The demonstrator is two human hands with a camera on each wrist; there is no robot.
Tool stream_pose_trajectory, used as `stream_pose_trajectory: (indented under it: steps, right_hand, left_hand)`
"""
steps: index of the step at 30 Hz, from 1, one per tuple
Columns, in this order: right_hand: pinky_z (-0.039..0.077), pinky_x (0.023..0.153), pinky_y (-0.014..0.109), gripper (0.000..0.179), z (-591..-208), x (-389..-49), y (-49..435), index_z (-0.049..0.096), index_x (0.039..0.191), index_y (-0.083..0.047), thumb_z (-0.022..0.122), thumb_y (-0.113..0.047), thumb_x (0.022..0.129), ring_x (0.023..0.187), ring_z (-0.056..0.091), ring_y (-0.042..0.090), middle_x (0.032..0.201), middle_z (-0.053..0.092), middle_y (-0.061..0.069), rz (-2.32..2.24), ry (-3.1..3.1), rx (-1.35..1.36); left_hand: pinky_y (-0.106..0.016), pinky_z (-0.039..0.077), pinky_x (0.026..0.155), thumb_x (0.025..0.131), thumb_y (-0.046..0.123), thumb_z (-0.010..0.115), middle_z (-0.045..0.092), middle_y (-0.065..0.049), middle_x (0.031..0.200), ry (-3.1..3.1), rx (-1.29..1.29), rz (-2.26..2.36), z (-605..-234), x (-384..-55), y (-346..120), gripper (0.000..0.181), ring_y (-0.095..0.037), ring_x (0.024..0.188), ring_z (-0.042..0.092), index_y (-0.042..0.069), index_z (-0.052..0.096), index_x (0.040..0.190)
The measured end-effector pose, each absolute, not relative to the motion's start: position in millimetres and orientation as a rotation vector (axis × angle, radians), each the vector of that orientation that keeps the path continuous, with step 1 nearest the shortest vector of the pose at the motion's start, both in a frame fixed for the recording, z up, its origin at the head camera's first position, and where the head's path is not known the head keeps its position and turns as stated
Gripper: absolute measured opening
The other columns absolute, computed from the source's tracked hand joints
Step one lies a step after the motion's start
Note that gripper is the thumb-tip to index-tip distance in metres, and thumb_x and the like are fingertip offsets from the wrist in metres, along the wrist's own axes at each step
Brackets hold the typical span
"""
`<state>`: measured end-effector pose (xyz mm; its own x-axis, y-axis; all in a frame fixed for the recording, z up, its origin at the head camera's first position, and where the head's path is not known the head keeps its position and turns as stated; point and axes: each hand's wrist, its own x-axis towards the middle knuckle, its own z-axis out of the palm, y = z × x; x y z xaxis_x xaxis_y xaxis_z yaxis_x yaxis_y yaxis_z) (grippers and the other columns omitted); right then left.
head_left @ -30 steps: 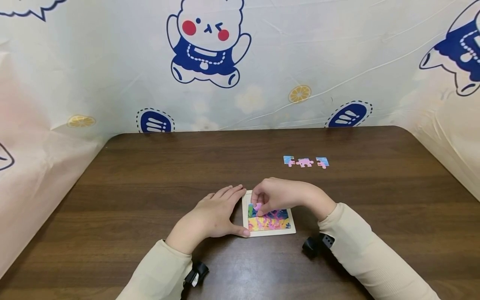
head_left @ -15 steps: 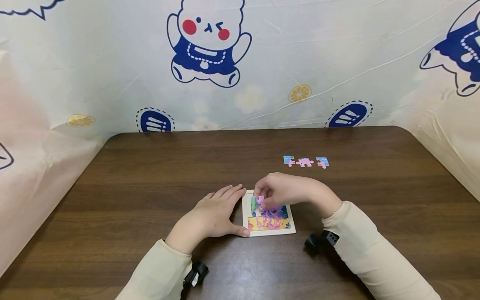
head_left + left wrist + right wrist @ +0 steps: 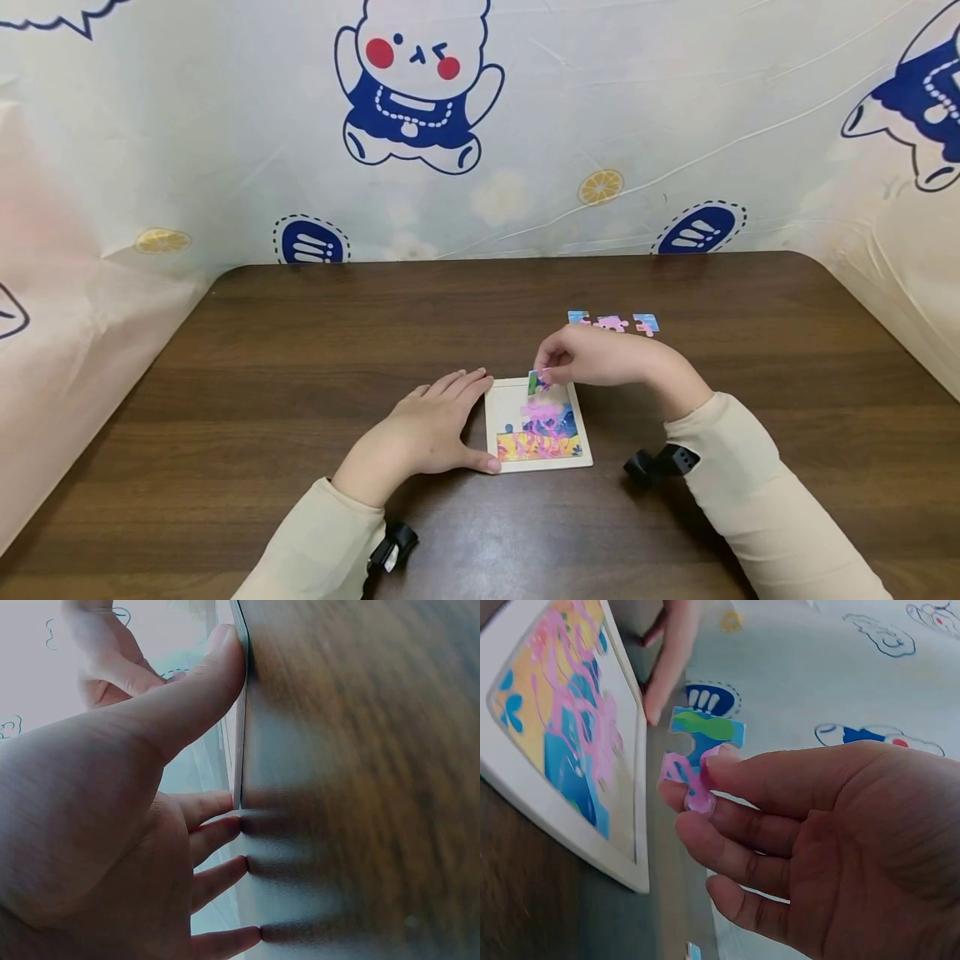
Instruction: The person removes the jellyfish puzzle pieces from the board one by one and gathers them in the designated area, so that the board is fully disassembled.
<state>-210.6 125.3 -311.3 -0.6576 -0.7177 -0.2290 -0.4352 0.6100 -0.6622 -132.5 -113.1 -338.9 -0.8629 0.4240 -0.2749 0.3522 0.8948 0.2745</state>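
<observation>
My right hand [image 3: 603,354] pinches a jigsaw piece [image 3: 718,729] between thumb and fingers, above the far edge of the puzzle tray. The piece is blue with a green patch and pink shapes. Below it lies the pale-rimmed puzzle tray [image 3: 545,467], its near part filled with joined pieces [image 3: 538,447] in yellow, pink and blue. Bare tray shows at the far left. Flat beside the tray's left side rests my left hand [image 3: 426,431], fingers spread, thumb at the near left corner and index fingertip at the far left one. The left wrist view shows the thumb [image 3: 223,660] against the rim.
Behind the right hand lie three loose pieces on the brown table [image 3: 337,333]: a blue-cornered piece [image 3: 577,317], a pink piece [image 3: 612,322] and another blue-and-pink piece [image 3: 646,322]. A printed cloth [image 3: 525,108] hangs behind the table.
My right hand has lifted the piece from the tray's left part and carried it away and to the right, baring the tray there. The left hand has stayed in place.
</observation>
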Motion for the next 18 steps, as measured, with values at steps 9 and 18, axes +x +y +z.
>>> stream_pose_trajectory:
  steps: [9,18]
  right_hand:
    - [0.049,0.069,0.03,0.012,-306,-219,143,0.073,0.101,-0.004,0.065,-0.011,0.096,0.075,0.055,0.016,0.085,0.067,0.005,-0.759,2.442,-0.852]
    - [0.052,0.072,0.033,0.012,-313,-232,161,0.071,0.105,-0.003,0.066,-0.007,0.095,0.078,0.059,0.025,0.086,0.068,0.006,-0.917,2.5,-0.806]
  left_hand:
    - [-0.052,0.025,0.115,0.076,0.059,0.078,0.027,0.0,0.161,2.732,0.577,0.31,-339,-133,-113,0.102,-0.024,0.149,0.022,0.016,0.031,0.156]
    - [-0.052,0.025,0.116,0.077,0.059,0.078,0.026,0.0,0.162,2.726,0.571,0.31,-338,-132,-113,0.101,-0.024,0.149,0.021,0.016,0.031,0.156]
